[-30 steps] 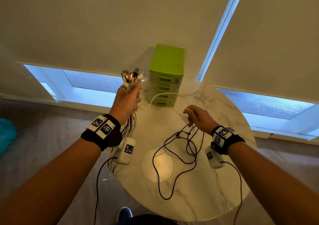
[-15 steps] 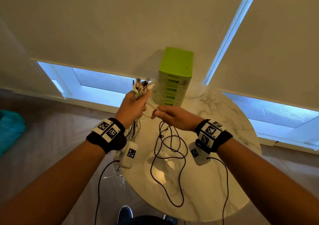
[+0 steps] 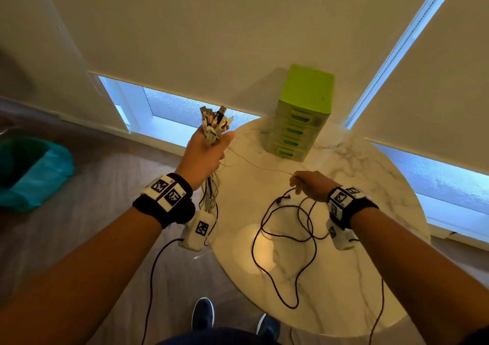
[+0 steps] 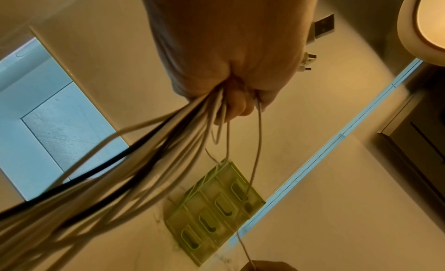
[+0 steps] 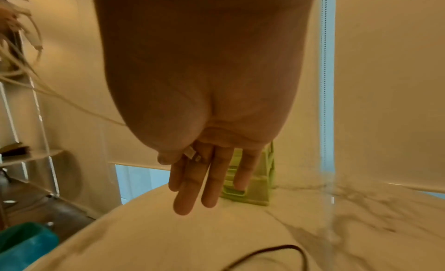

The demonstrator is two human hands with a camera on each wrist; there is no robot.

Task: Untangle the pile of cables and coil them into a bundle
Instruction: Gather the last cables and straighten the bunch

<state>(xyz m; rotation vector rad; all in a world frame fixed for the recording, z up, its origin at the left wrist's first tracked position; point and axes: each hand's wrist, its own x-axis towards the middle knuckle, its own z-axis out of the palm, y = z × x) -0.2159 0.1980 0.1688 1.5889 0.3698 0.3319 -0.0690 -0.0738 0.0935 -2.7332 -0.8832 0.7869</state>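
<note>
My left hand (image 3: 206,151) is raised beside the table's left edge and grips a bundle of white cables (image 3: 210,193). Their plugs (image 3: 215,119) stick up out of the fist, and the strands hang down past my wrist. In the left wrist view the fist (image 4: 228,65) is closed round the bundle (image 4: 168,160), which includes one black strand. My right hand (image 3: 299,183) pinches the end of a thin white cable (image 3: 259,164), which runs across from the left fist. Its small white plug (image 5: 192,154) sits under my thumb. A dark cable (image 3: 285,238) lies in loose loops on the table.
The round marble table (image 3: 370,185) stands against the window blinds. A green drawer unit (image 3: 304,111) sits at its far edge. A teal object (image 3: 34,175) lies on the floor at the left. My shoes (image 3: 202,315) are at the table's near edge.
Half a second ago my right hand was up against the left fist. It has since drawn away to the right, pulling the thin white cable out into a line. The left hand still holds the bundle.
</note>
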